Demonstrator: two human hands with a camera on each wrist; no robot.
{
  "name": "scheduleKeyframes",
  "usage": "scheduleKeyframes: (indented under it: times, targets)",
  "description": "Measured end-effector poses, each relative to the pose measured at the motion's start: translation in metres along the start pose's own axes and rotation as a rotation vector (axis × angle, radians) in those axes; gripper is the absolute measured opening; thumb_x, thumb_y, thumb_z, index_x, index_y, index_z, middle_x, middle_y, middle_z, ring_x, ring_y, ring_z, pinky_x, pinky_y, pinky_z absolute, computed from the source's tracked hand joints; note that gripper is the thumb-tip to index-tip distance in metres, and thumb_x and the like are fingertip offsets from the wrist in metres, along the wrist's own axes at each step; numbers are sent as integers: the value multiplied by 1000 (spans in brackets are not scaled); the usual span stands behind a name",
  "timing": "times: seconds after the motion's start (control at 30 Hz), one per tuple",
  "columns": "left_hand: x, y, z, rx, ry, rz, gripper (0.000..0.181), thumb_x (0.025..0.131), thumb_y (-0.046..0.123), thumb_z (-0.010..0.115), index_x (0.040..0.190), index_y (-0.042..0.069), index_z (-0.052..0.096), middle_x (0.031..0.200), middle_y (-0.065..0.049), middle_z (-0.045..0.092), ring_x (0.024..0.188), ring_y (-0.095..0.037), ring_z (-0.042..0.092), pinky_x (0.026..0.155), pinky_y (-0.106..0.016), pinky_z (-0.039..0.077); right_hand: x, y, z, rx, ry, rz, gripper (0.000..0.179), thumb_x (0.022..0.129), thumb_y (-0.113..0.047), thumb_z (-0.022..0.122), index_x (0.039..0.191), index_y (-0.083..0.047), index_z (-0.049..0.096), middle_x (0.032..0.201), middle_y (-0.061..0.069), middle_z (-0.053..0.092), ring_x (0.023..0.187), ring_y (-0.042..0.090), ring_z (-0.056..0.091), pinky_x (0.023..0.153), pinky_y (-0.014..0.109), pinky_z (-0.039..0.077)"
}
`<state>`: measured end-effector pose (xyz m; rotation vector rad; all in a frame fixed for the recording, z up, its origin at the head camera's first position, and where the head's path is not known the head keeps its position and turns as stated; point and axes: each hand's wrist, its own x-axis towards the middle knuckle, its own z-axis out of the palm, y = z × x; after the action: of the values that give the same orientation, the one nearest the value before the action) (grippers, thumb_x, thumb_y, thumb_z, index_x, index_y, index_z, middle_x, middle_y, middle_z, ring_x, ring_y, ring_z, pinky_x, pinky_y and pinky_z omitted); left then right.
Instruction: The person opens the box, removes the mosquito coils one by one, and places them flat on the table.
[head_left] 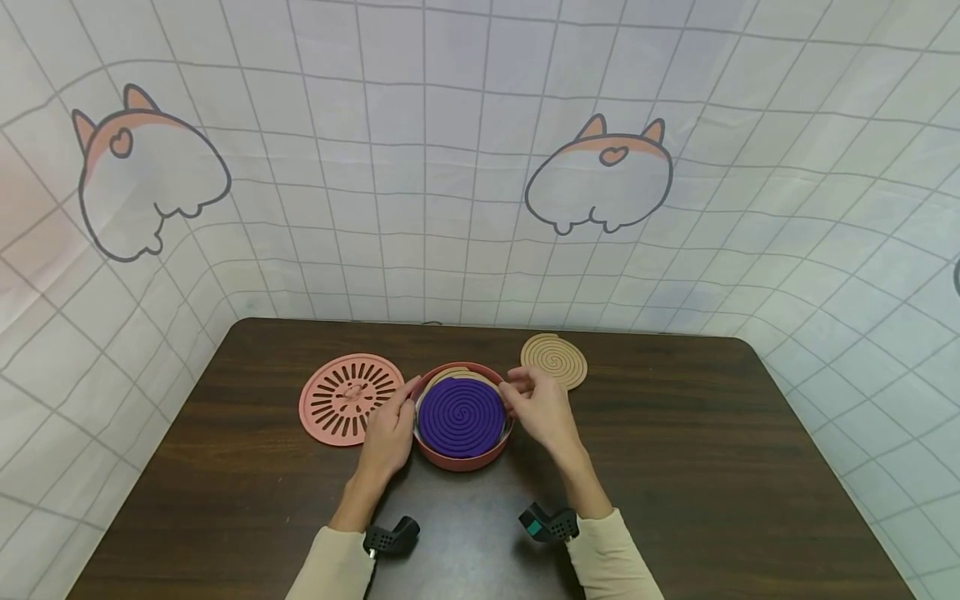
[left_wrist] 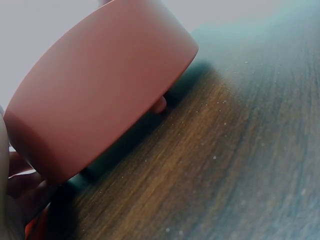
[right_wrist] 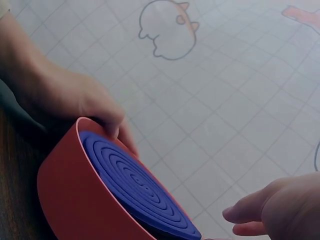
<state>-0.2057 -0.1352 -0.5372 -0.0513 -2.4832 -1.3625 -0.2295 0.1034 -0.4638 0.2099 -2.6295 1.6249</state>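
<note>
A round reddish mosquito coil box [head_left: 459, 463] stands at mid-table. A purple mosquito coil [head_left: 461, 417] lies in its top, with the edge of a tan coil [head_left: 456, 372] showing behind it. My left hand [head_left: 390, 433] grips the left side of the box; the right wrist view shows its thumb over the rim, and the left wrist view shows fingers near the bottom edge. Beside the right rim is my right hand [head_left: 543, 408], its fingers loosely bent and holding nothing visible. In the right wrist view those fingers [right_wrist: 245, 207] appear apart from the coil.
A pink slotted lid [head_left: 352, 398] lies left of the box, partly behind my left hand. Another tan spiral coil [head_left: 555, 360] lies at the back right, near my right hand. Behind the dark wooden table [head_left: 720, 467] hangs a white grid-patterned cloth [head_left: 465, 192].
</note>
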Motion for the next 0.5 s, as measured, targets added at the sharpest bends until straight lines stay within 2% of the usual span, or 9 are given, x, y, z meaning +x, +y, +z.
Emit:
scheduleKeyframes:
  times: [0.33,0.5]
  targets:
    - [0,-1,1,0,4,3,42,104,15,40,140,14,60,59,4,38,46,-5,26,49,-25,30,1,1,-1,0,-21,-23,20,91,-8,69,108,3,71,87,16,74,68,20,70,64,39,60]
    - [0,0,0,4,1,-4,42,104,15,40,141,16,60,59,4,38,47,-4,25,49,-25,30,0,0,-1,7,-27,-12,21,91,-9,70,109,3,71,90,16,74,70,23,71,64,37,59]
